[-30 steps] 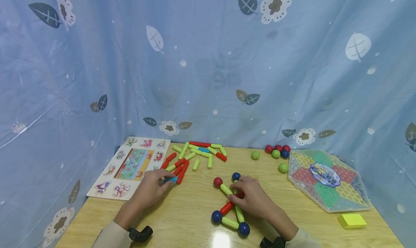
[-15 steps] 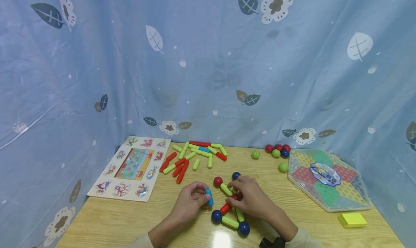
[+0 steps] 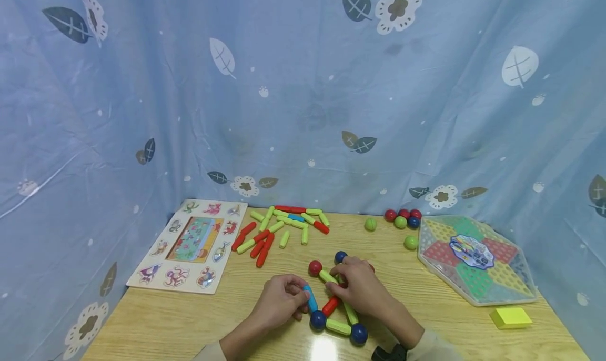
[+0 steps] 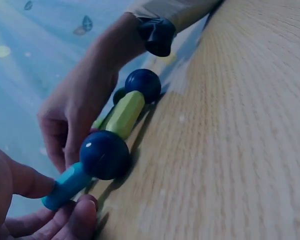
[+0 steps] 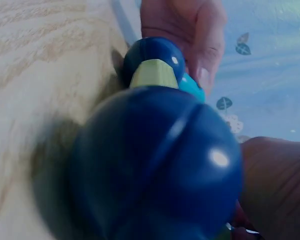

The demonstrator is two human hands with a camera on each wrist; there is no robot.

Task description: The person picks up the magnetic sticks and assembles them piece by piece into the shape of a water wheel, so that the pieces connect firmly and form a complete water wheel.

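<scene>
A figure of rods and balls lies on the wooden table (image 3: 199, 319): a red ball (image 3: 314, 268), green rods, a red rod (image 3: 330, 306) and dark blue balls (image 3: 317, 320). My left hand (image 3: 280, 301) pinches a blue rod (image 3: 310, 298) (image 4: 65, 186) whose end touches the near-left dark blue ball (image 4: 104, 154). My right hand (image 3: 356, 286) rests over the middle of the figure, fingers curled on a green rod (image 3: 327, 276). In the right wrist view a dark blue ball (image 5: 155, 165) fills the frame, with the blue rod (image 5: 191, 86) behind it.
Loose red, green and blue rods (image 3: 279, 227) lie at the back. A picture puzzle board (image 3: 189, 242) sits at the left, a hexagonal peg board (image 3: 475, 258) at the right, a yellow block (image 3: 510, 317) near it. Several loose balls (image 3: 402, 221) lie by the curtain.
My left hand carried the blue rod from beside the loose rods over to the figure and set its end against the near-left blue ball. The right hand stayed on the figure.
</scene>
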